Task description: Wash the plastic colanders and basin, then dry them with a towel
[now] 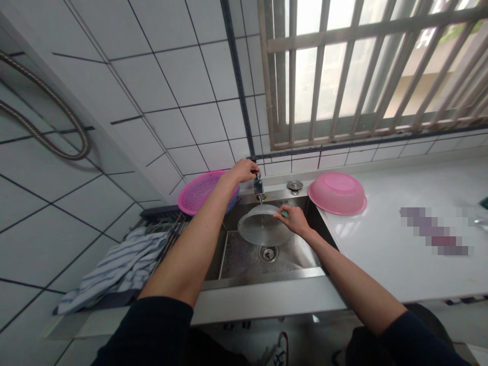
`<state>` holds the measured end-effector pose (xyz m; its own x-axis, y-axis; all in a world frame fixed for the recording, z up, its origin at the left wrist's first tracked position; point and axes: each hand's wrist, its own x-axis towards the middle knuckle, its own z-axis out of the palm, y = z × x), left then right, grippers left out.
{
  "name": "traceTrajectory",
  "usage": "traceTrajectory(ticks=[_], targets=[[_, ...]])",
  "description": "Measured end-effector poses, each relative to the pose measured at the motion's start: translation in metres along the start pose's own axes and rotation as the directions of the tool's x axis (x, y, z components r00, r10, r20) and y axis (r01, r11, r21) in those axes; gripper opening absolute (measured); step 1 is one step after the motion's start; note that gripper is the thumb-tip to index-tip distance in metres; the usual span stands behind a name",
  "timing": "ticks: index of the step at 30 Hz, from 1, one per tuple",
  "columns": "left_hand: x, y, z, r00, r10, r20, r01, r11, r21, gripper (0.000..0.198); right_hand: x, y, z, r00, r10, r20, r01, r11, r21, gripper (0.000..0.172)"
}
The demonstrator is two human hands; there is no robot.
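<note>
Taking the round metal drain (pixel 268 253) as the clock's centre, the rectangular stainless-steel sink (pixel 232 259) spreads about it. Just beyond, at twelve o'clock, a round, grey, see-through mesh strainer (pixel 263 231) hangs above the sink floor. The bare right hand (pixel 293 219) has its thumb and fingers pinched closed on the strainer's edge at two o'clock (a bit of green shows there, perhaps its handle). With one-sided support, I judge that the strainer could tip or slip if the wet pinch loosens; a stronger flow could splash. Being round, it has no true long axis; its visible oval runs nine to three, the held side pointing to two. Farther off at twelve, the bare left hand (pixel 244 171) curls its fingers over the chrome tap (pixel 258 186); whether they grip it, I cannot tell.
</note>
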<state>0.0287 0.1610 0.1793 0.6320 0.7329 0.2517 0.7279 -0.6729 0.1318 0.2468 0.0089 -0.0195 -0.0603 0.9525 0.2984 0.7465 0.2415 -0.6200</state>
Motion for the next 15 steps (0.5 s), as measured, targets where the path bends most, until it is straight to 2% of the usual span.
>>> traceTrajectory(ticks=[2,3,5,6,8,10,12,15], targets=[[-0.009,0.006,-0.002,0.999,-0.013,0.05,0.012,1.0,0.023,0.039,0.001,0.002,0.0,1.0,0.001,0.004,-0.001,1.0,0.006,0.034],[-0.016,0.01,-0.002,0.999,-0.01,0.036,0.009,1.0,0.025,0.047,0.001,0.003,0.0,1.0,0.0,0.006,0.0,1.0,0.011,0.033],[-0.039,0.019,0.002,0.995,0.002,-0.104,-0.002,1.0,-0.002,0.062,0.002,0.005,-0.001,1.0,-0.005,0.01,0.004,1.0,0.024,0.032],[-0.053,0.025,0.007,0.981,0.002,-0.192,-0.007,1.0,-0.03,0.061,0.003,0.006,-0.002,1.0,-0.008,0.012,0.008,0.999,0.031,0.031],[-0.087,0.034,0.024,0.936,-0.073,-0.345,0.045,0.995,-0.09,0.052,0.004,0.007,-0.003,1.0,-0.016,0.013,0.016,0.999,0.045,0.029],[-0.122,0.039,0.05,0.877,-0.197,-0.438,0.133,0.976,-0.173,0.042,0.005,0.007,-0.003,1.0,-0.02,0.013,0.019,0.998,0.059,0.027],[-0.155,0.039,0.082,0.845,-0.306,-0.438,0.201,0.942,-0.27,0.038,0.005,0.007,-0.003,1.0,-0.021,0.015,0.02,0.997,0.074,0.025],[-0.187,0.031,0.127,0.871,-0.417,-0.261,0.301,0.871,-0.387,0.052,0.006,0.009,-0.002,1.0,-0.023,0.02,0.021,0.995,0.098,0.024]])
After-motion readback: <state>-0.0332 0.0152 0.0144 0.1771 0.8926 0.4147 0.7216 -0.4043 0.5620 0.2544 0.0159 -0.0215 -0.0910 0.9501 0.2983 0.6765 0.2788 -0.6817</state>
